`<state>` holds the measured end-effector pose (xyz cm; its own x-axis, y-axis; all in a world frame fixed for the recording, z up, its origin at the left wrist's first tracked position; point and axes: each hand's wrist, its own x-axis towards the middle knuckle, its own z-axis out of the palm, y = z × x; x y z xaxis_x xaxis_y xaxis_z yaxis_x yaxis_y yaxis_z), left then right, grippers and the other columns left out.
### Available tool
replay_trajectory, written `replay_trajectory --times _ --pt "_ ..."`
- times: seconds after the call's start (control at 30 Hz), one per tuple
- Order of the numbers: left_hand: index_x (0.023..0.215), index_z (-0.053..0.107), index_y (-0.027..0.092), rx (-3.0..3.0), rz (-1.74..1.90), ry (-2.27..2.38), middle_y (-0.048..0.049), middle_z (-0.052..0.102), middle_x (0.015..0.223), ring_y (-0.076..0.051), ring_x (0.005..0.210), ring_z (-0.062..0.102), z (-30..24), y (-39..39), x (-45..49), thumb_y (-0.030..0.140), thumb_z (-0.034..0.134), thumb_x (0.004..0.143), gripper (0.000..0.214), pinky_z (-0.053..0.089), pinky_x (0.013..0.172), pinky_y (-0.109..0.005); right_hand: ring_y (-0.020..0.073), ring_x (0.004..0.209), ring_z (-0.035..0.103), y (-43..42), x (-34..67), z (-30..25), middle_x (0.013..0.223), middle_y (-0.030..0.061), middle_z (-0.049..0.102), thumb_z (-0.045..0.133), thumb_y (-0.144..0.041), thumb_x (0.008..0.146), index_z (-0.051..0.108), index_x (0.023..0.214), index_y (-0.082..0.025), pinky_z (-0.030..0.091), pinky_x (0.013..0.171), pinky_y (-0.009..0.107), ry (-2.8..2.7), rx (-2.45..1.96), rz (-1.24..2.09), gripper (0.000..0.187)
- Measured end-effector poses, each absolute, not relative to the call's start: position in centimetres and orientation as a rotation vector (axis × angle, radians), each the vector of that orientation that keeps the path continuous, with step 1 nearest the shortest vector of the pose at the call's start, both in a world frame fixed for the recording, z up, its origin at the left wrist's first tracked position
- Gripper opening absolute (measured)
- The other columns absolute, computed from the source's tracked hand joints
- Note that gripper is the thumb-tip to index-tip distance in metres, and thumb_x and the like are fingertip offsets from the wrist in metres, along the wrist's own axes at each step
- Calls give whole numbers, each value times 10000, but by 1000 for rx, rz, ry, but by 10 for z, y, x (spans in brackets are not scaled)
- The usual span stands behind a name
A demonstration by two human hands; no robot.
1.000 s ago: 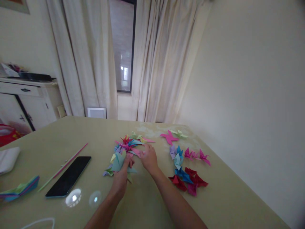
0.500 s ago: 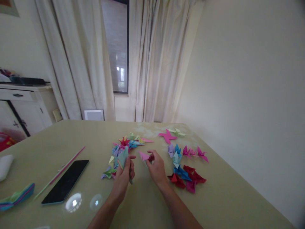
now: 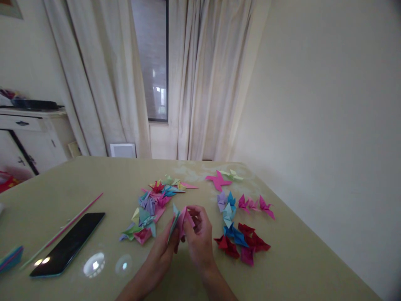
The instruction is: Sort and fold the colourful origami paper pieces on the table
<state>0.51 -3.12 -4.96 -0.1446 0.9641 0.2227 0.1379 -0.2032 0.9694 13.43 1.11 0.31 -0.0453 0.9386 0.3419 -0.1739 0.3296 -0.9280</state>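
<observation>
My left hand (image 3: 166,242) is closed on a light blue-green folded paper piece (image 3: 174,221), held upright above the table. Close beside it, my right hand (image 3: 199,232) pinches a pink folded paper piece (image 3: 184,220) between thumb and fingers. The two hands nearly touch, and I cannot tell whether the papers touch each other. Behind and to the left lies a pile of mixed-colour paper cranes (image 3: 147,205). To the right are sorted groups: red cranes (image 3: 255,241), blue cranes (image 3: 236,235) and pink cranes (image 3: 265,205).
A black phone (image 3: 69,244) lies on the left of the table (image 3: 103,175), beside thin pink and green sticks (image 3: 75,219). Blue and green folded paper (image 3: 11,259) sits at the left edge. A pink four-pointed paper (image 3: 218,180) lies toward the back. A wall borders the right side.
My hands have come together, the pink paper moving left to beside the blue-green one. The view has shifted slightly, so the phone appears further left.
</observation>
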Motion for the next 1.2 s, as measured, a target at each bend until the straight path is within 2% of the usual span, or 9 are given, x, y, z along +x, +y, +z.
replay_trajectory --times 0.23,0.33,0.5,0.67,0.83,0.93,1.03,1.1,1.2 --pt "1405 644 266 1066 1476 1254 -24 662 800 -181 652 585 -26 -34 9 633 785 835 692 492 545 -254 227 854 722 11 132 -3 988 70 751 629 -490 1002 699 1135 -220 579 748 330 -1352 -850 1128 308" --pt "1317 657 255 987 1564 1267 74 492 631 -116 492 433 -13 -28 1 629 829 795 664 364 428 -199 264 910 714 23 134 -15 1044 102 741 514 -448 1044 693 1154 -216 564 829 394 -1490 -1027 914 313" --pt "987 621 220 750 1728 1155 126 387 574 -54 416 287 -3 -20 -11 712 766 820 540 253 364 -143 403 1182 612 33 127 -34 1254 196 685 828 -316 795 692 1208 -180 473 1022 510 -1983 -1437 573 455" --pt "950 604 214 790 1697 1186 156 277 547 -40 400 196 -7 -20 -8 727 813 760 585 176 356 -132 324 1041 657 31 129 -39 1123 145 708 785 -194 785 695 1189 -164 497 914 403 -2080 -1458 645 415" --pt "1085 696 213 1037 1688 1335 85 443 575 -119 459 409 -8 -20 -14 720 651 896 542 356 400 -199 238 951 661 35 146 -32 1054 68 683 782 -49 697 724 1112 -181 497 821 316 -1990 -1289 787 440" --pt "1054 772 221 1358 1694 1395 -78 734 914 -257 922 697 -9 -17 -22 608 738 860 435 580 757 -322 199 875 666 36 151 -22 1029 18 675 866 -92 636 710 1159 -207 516 760 291 -1834 -1030 1069 558" --pt "1126 793 242 1512 1623 1348 -126 753 1215 -335 1245 637 -12 -17 -19 506 808 823 402 519 1041 -406 151 756 670 33 148 -9 1092 10 666 930 -269 654 686 1183 -230 535 662 268 -1555 -744 1399 584" --pt "1240 752 244 1391 1590 1259 -123 744 1229 -297 1083 690 -15 -20 -10 525 796 845 487 566 921 -378 139 723 672 29 145 -2 1146 19 657 943 -356 666 671 1173 -240 544 618 265 -1374 -650 1487 587" --pt "1381 660 234 1217 1544 1148 -65 726 960 -182 700 616 -16 -26 4 633 772 850 673 523 610 -278 154 752 691 24 142 6 1108 22 688 937 -386 692 672 1109 -233 571 664 285 -1205 -612 1501 517"
